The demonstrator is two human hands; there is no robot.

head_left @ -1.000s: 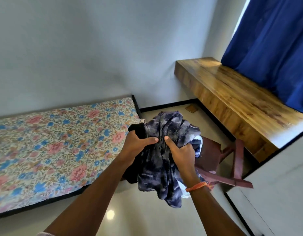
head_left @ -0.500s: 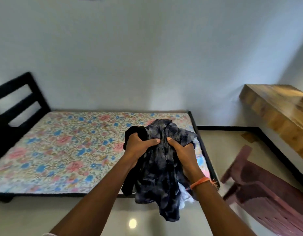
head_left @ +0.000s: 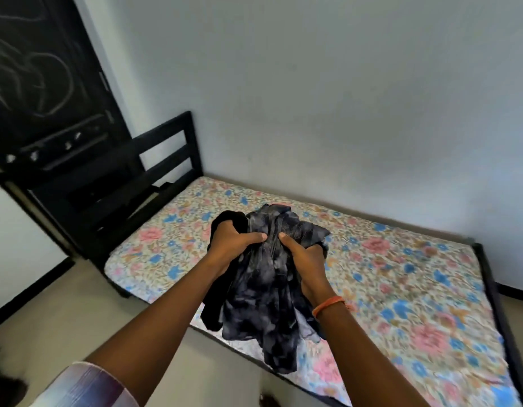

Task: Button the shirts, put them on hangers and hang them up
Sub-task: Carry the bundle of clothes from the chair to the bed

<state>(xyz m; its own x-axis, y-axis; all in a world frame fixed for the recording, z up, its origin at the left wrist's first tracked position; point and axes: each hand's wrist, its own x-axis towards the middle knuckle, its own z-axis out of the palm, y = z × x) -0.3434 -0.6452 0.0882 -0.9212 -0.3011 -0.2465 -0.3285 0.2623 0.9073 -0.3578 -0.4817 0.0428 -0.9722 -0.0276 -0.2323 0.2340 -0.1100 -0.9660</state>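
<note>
A: Biggest first?
B: Pale wall (head_left: 327, 83) behind; dark wardrobe (head_left: 43, 92) far left w/ chalky scribbles; bed (head_left: 430, 289) w/ floral mattress, black headboard (head_left: 166, 160) next to the wardrobe; beige floor (head_left: 63, 312) in front.
A: And the shirts?
B: One bunched bundle (head_left: 266, 289), dark grey mottled plus a black piece, held up over the mattress's near edge, tail hanging below it; hides part of the mattress.
A: Hands?
B: Left hand (head_left: 233, 242) & right hand (head_left: 307, 259) both clench the bundle's top, thumbs nearly meeting; orange band (head_left: 327, 304) on right wrist; checked sleeve (head_left: 87, 386) bottom left.
</note>
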